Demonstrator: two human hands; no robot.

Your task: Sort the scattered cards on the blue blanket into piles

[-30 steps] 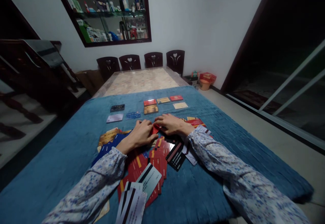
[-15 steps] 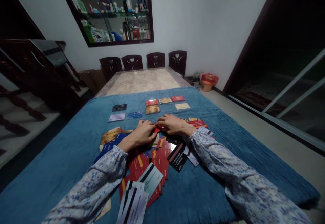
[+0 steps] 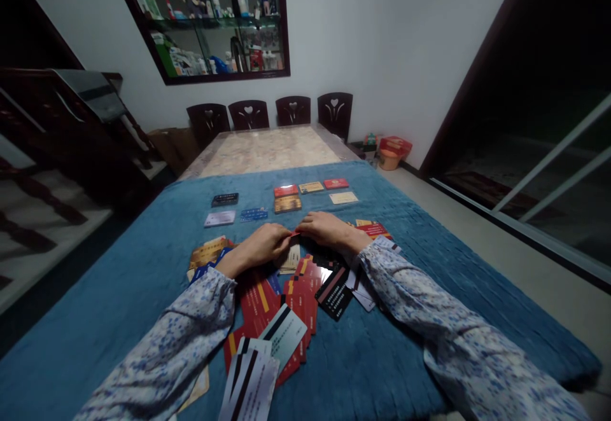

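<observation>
At the near end of a long desk (image 3: 267,151), under a blue cloth (image 3: 396,357), a person in flowered sleeves (image 3: 167,345) pinches a red card (image 3: 295,234) in both hands. From where I stand, the left hand (image 3: 265,241) and right hand (image 3: 328,229) turn inward, fingers curled on the card from opposite sides, a grip that seems meant to hold its edges even. The card sits directly between the fingertips, touching both hands; only a thin strip shows, so whether others lie behind it, I cannot tell. Beyond the hands, a dark stack (image 3: 224,199), a gold stack (image 3: 287,204) and a cream card (image 3: 344,198) lie well apart, presumably spaced to separate the kinds. Nearer the person, loose red cards (image 3: 254,300), black cards (image 3: 334,295) and striped pale cards (image 3: 251,379) overlap, perhaps fanned to leave each one's edge within reach.
</observation>
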